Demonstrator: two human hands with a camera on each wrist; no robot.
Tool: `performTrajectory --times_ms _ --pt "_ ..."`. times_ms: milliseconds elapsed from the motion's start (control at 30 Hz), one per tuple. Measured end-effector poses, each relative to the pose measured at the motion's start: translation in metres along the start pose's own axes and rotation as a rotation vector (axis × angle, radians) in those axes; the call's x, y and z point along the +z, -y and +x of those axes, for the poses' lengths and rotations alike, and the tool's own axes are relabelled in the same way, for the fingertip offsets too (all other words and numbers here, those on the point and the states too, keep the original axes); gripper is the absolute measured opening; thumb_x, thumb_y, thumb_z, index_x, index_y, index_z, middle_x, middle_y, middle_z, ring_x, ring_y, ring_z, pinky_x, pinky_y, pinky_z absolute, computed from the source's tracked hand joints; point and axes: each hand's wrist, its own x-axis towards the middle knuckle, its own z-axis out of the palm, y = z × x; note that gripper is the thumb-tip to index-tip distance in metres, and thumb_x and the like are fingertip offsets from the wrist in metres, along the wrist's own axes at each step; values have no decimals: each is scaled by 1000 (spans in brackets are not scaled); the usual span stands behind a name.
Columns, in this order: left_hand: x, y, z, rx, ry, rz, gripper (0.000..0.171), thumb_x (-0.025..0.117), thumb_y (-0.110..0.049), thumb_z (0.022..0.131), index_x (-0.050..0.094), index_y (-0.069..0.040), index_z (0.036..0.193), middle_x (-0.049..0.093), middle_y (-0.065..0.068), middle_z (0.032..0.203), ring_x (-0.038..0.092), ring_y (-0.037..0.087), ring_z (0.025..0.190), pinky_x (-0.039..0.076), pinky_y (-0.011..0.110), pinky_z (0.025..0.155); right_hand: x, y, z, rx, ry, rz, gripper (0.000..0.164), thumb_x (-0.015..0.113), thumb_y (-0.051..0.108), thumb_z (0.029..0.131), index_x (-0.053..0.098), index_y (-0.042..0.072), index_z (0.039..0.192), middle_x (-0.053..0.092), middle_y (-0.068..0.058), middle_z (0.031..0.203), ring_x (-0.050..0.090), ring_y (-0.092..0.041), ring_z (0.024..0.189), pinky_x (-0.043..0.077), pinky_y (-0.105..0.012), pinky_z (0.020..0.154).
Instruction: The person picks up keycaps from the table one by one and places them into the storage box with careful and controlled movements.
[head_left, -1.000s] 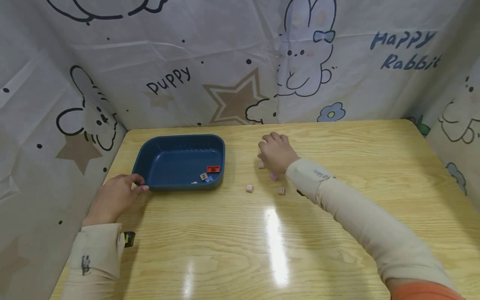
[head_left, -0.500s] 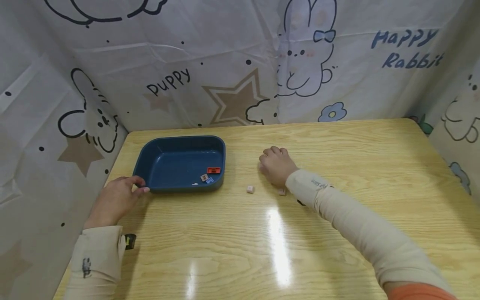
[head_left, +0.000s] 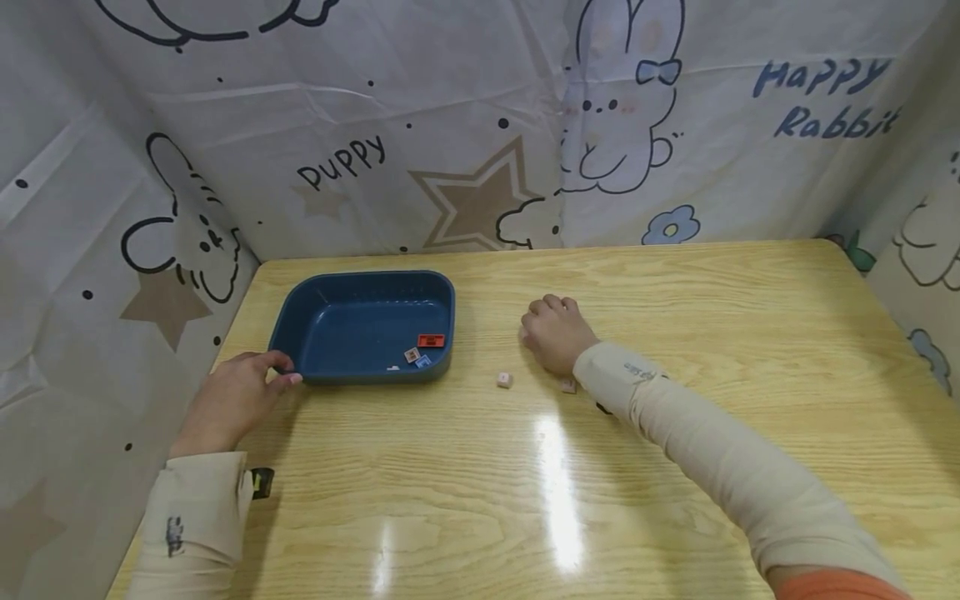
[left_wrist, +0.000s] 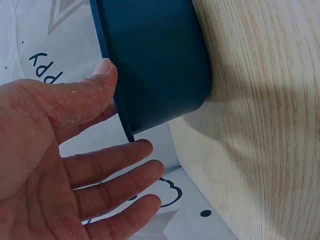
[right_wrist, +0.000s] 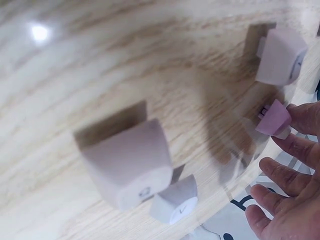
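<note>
My left hand (head_left: 232, 400) pinches the near left corner of a dark blue plastic basin (head_left: 360, 381); in the left wrist view its thumb lies on the rim, with several fingers extended below. My right hand (head_left: 557, 333) is over the table to the right of the basin. The right wrist view shows its thumb and forefinger at a small purple keycap (right_wrist: 275, 120), pinching it at the tabletop. Pale pink keycaps lie around: a large-looking one (right_wrist: 130, 165), a paler one (right_wrist: 176, 201) beside it and another (right_wrist: 282, 56) near the purple one. The right hand hides the purple keycap in the head view.
Inside the basin, toward its right end, lie a red keycap (head_left: 431, 341), a beige one (head_left: 412, 355), a blue one (head_left: 423, 362) and a white bit (head_left: 393, 368). The wooden table (head_left: 420, 483) meets a printed cloth wall (head_left: 360, 208) at the back and sides.
My right hand has come toward me and down over the purple keycap, which it covers in the head view. The left hand keeps its place on the basin's rim.
</note>
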Motion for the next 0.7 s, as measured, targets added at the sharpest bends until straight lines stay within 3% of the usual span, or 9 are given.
performTrajectory --times_ms 367,700 --pt "0 1 -2 -4 -14 -1 23 62 -28 92 67 -8 102 67 26 109 63 39 90 49 54 74 -7 3 -3 12 25 19 28 57 27 96 66 7 114 59 -13 131 51 -33 126 41 -52 106" --pt "0 -1 -2 19 -13 6 22 63 -28 92 68 -8 100 69 24 102 64 35 84 49 50 68 -4 7 -2 -15 26 -7 27 57 26 96 66 8 113 61 -12 128 53 -33 124 42 -53 105"
